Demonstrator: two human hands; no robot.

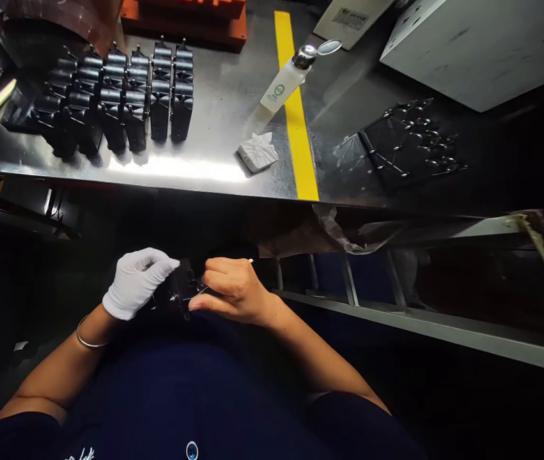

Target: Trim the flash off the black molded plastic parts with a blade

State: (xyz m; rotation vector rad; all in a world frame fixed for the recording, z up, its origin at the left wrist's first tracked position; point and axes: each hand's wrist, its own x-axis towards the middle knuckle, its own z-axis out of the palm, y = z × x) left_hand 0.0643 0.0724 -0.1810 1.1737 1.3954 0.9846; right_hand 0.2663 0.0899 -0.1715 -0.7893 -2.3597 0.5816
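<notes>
My left hand (135, 281), in a white glove, pinches a small black plastic part (184, 280) in front of my dark blue shirt. Thin pins with shiny tips stick out of the part's lower side. Bare and closed, my right hand (233, 289) is at the part's right edge, thumb and fingertips close against it. A small white end of a thin stick (251, 260) pokes out behind its knuckles; the other end is hidden by the fingers.
Several black molded parts (159, 96) stand in rows on the metal table (214, 128). Right of them are a folded white cloth pad (258, 152), a pump bottle (284, 83), yellow tape (298, 140) and loose black pieces (396, 147). An orange-red block (185, 25) lies behind.
</notes>
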